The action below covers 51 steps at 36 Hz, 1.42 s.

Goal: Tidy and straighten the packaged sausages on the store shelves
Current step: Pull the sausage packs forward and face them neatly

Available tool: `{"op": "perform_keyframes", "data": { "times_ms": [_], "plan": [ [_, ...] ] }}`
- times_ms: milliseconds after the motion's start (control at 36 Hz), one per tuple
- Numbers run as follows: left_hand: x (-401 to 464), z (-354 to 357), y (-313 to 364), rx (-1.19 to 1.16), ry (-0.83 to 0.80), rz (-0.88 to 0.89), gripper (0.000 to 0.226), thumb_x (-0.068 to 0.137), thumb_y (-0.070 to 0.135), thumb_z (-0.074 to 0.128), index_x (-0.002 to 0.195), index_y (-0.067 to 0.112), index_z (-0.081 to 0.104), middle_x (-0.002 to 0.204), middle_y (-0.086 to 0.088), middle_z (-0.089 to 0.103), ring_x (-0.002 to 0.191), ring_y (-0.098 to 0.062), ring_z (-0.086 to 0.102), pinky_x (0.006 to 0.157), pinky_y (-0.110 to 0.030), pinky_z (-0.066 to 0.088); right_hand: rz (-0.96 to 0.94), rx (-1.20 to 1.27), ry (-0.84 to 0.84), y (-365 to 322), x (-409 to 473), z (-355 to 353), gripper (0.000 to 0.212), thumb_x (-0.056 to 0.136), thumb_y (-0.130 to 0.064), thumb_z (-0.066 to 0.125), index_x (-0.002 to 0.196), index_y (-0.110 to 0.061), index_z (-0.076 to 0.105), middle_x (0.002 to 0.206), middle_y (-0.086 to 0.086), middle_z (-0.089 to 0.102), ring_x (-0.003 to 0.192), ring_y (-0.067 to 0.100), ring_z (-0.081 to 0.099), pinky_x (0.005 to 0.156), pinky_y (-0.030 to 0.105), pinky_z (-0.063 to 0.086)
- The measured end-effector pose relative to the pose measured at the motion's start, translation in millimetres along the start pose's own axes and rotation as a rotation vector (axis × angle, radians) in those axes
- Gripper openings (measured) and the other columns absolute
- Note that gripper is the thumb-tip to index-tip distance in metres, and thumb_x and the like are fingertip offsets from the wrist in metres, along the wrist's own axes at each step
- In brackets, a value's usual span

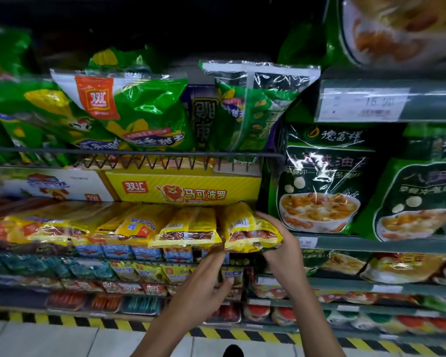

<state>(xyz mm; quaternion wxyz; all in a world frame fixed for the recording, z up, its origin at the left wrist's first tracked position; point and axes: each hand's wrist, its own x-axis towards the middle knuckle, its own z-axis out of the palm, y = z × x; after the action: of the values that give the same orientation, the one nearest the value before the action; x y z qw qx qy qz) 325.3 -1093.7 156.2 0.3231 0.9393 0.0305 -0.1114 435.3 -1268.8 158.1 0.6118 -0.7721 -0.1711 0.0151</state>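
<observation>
At the shelf edge, right hand (277, 243) grips a yellow sausage pack (250, 229); left hand (204, 284), fingers loosely curled, touches its underside.

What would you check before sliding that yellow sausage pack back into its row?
1. Right hand grips the rightmost yellow pack: ok.
2. Left hand touching the pack's underside: cannot tell.
3. Pack lined up with the neighbouring pack: not ok, it sits angled.
4. Yellow lion box above leaves room: ok.
5. Green soup bags to the right stay clear: ok.
</observation>
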Motion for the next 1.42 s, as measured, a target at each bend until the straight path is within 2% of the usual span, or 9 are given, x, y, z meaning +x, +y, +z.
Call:
{"op": "perform_keyframes", "data": {
  "times_ms": [167,250,389,500,667,1000,1111,1194,1417],
  "plan": [
    [7,-1,-6,-0.038,0.014,0.027,0.064,0.104,0.054,0.038,0.158,0.042,0.004,0.156,0.029,0.015,0.140,0.008,0.020,0.107,-0.019,0.027,-0.004,-0.011,0.087,5,4,1,0.055,0.079,0.010,0.076,0.124,-0.019,0.070,0.119,-0.005,0.073,0.114,0.011,0.067,0.094,0.029,0.055],
    [8,-3,-8,-0.068,0.017,0.024,0.066,0.104,0.053,0.039,0.157,0.046,0.001,0.142,0.035,0.014,0.139,0.007,0.021,0.101,-0.017,0.026,0.017,0.053,0.154,-1,2,3,0.054,0.079,0.022,0.067,0.121,-0.011,0.068,0.109,-0.002,0.074,0.102,0.002,0.069,0.084,0.017,0.055],
    [10,-6,-9,-0.143,-0.019,-0.038,0.072,0.103,0.055,0.041,0.160,0.033,0.004,0.163,0.014,0.019,0.149,-0.010,0.023,0.113,-0.029,0.031,0.085,0.053,0.277,-10,-3,-1,0.070,0.077,0.027,0.063,0.100,-0.038,0.063,0.084,-0.024,0.073,0.087,-0.003,0.066,0.070,0.007,0.051],
    [12,-9,2,-0.202,-0.052,-0.052,0.077,0.102,0.055,0.040,0.160,0.024,-0.001,0.163,0.011,0.015,0.151,-0.011,0.019,0.113,-0.027,0.025,0.062,0.080,0.315,-26,-4,-6,0.055,0.077,0.026,0.065,0.105,-0.022,0.064,0.091,-0.014,0.065,0.078,-0.007,0.063,0.065,0.005,0.049],
    [18,-3,24,-0.412,0.069,0.070,0.091,0.102,0.050,0.047,0.141,0.049,-0.035,0.129,0.048,-0.020,0.127,0.020,-0.003,0.108,-0.015,0.009,0.019,0.022,0.313,-34,3,-13,0.040,0.078,0.003,0.082,0.095,-0.029,0.064,0.094,-0.013,0.069,0.088,-0.002,0.066,0.071,0.007,0.050],
    [20,6,34,-0.435,0.200,0.117,0.092,0.101,0.048,0.050,0.143,0.058,-0.031,0.142,0.047,-0.036,0.118,0.040,-0.021,0.115,-0.028,0.008,-0.040,-0.005,0.228,-48,15,-6,0.030,0.081,-0.013,0.080,0.091,-0.030,0.058,0.084,-0.019,0.062,0.077,-0.016,0.058,0.071,0.005,0.043],
    [3,-1,24,-0.398,0.074,0.153,0.078,0.102,0.047,0.050,0.147,0.065,-0.011,0.149,0.052,-0.017,0.147,0.014,-0.008,0.125,-0.048,0.019,-0.058,-0.014,0.253,-37,16,-3,0.027,0.080,0.000,0.080,0.096,-0.014,0.063,0.084,-0.017,0.062,0.077,-0.014,0.059,0.070,0.005,0.044],
    [-12,-18,15,-0.308,0.077,0.250,0.060,0.105,0.037,0.050,0.151,0.059,0.018,0.156,0.045,0.007,0.146,0.016,0.007,0.124,-0.039,0.024,-0.090,-0.005,0.252,-30,16,0,0.026,0.082,0.000,0.079,0.100,-0.015,0.068,0.090,-0.015,0.071,0.087,-0.003,0.065,0.077,0.015,0.051],
    [-50,-80,18,-0.216,0.443,0.388,0.039,0.099,0.028,0.062,0.135,0.042,0.060,0.133,0.026,0.061,0.129,0.000,0.054,0.104,-0.017,0.042,-0.085,0.022,0.222,-36,21,7,0.038,0.081,-0.006,0.079,0.097,-0.037,0.064,0.090,-0.033,0.068,0.088,-0.009,0.063,0.075,0.006,0.047]
  ]
}}
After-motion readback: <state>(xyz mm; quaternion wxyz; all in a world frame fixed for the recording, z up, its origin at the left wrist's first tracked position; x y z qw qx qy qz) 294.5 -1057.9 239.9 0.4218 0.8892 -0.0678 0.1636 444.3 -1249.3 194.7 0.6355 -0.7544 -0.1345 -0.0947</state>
